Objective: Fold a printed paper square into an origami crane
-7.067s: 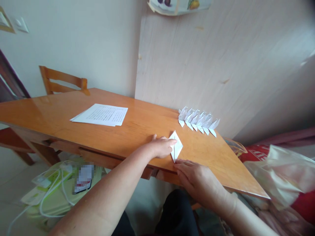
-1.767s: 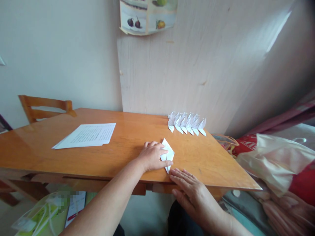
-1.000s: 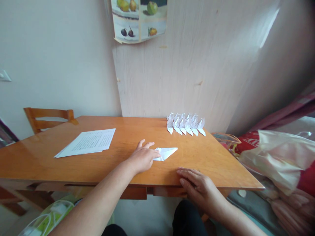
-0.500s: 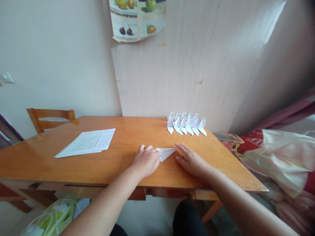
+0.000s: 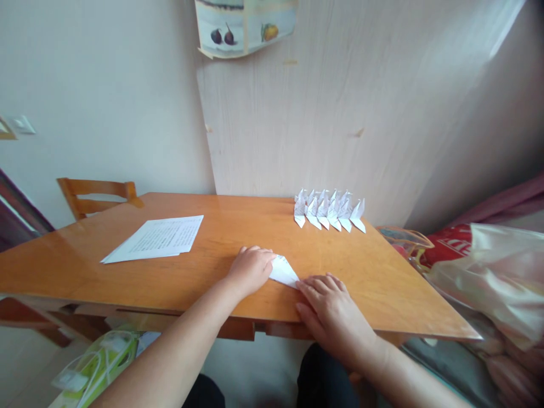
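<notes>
- Folded white paper [image 5: 285, 272]: on the bench [image 5: 238, 226], near the front edge.
- Left hand [image 5: 251, 271]: fingers over its left end; pinching or merely pressing, cannot tell.
- Right hand [image 5: 327, 300]: fingers outstretched, grasping nothing, at its right tip.
- Behind: folded paper shapes [image 5: 323, 214], printed sheets [image 5: 159, 238].

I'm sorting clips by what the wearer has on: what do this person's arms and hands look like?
The left hand and right hand are ungloved. Both forearms are bare as far as they show, with no sleeve, watch or cable in view. Whether a ring is worn is too small to tell.
</notes>
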The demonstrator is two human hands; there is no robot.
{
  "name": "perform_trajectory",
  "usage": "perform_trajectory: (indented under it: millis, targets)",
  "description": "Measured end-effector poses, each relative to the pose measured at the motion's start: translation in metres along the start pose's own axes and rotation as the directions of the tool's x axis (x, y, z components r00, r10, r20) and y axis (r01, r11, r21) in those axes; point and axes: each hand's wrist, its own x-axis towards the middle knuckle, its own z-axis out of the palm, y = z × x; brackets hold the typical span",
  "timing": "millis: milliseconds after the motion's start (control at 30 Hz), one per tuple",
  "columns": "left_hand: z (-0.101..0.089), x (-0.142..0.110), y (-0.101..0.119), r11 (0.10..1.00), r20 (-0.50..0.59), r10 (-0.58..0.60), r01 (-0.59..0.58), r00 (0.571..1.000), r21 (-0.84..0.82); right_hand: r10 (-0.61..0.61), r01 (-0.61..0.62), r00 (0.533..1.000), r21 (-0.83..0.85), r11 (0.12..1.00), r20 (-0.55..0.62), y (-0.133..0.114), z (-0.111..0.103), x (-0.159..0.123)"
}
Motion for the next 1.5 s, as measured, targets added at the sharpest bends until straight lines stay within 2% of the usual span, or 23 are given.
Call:
perform_trajectory:
  millis: [100, 167, 267, 400, 567, 700, 833, 1067, 1300, 1500]
  targets:
    - [0.002, 0.005, -0.002, 0.995, 0.005, 0.014, -0.013, 1.000, -0.094, -0.040, 0.041, 0.999, 0.032, 0.999, -0.005, -0.022, 0.004, -0.012]
    - [0.003, 0.006, -0.004, 0.989, 0.009, 0.030, -0.028, 1.000, -0.145, -0.064, 0.064, 0.998, 0.083, 0.995, 0.004, -0.027, 0.002, -0.015]
    - [0.004, 0.004, -0.005, 0.979, 0.016, 0.018, -0.014, 1.000, -0.202, -0.066, 0.053, 0.996, 0.211, 0.976, 0.054, -0.019, -0.005, -0.010]
    - [0.008, 0.000, -0.006, 0.976, 0.001, -0.008, 0.008, 1.000, -0.217, -0.035, 0.029, 0.999, 0.276, 0.961, 0.015, 0.009, -0.010, 0.009]
    - [0.010, 0.001, -0.007, 0.984, -0.023, 0.004, -0.008, 1.000, -0.179, -0.178, 0.162, 0.982, 0.214, 0.963, 0.057, 0.029, -0.002, 0.034]
    - [0.009, 0.001, -0.008, 0.987, -0.005, 0.016, -0.017, 1.000, -0.160, -0.332, 0.292, 0.936, 0.271, 0.917, 0.117, 0.024, -0.003, 0.049]
    - [0.008, 0.001, -0.007, 0.986, -0.004, 0.008, -0.008, 1.000, -0.164, -0.399, 0.339, 0.901, 0.297, 0.893, 0.169, 0.016, -0.011, 0.057]
    - [0.004, 0.000, -0.003, 0.983, 0.020, -0.014, 0.017, 1.000, -0.183, -0.379, 0.309, 0.890, 0.276, 0.910, 0.254, 0.013, -0.012, 0.053]
    - [0.004, 0.000, 0.000, 0.985, 0.012, -0.028, 0.030, 1.000, -0.171, -0.375, 0.331, 0.882, 0.192, 0.924, 0.287, 0.008, -0.016, 0.044]
    - [0.005, 0.001, 0.000, 0.985, 0.003, -0.049, 0.049, 0.999, -0.168, -0.354, 0.299, 0.888, 0.217, 0.929, 0.294, 0.011, -0.013, 0.041]
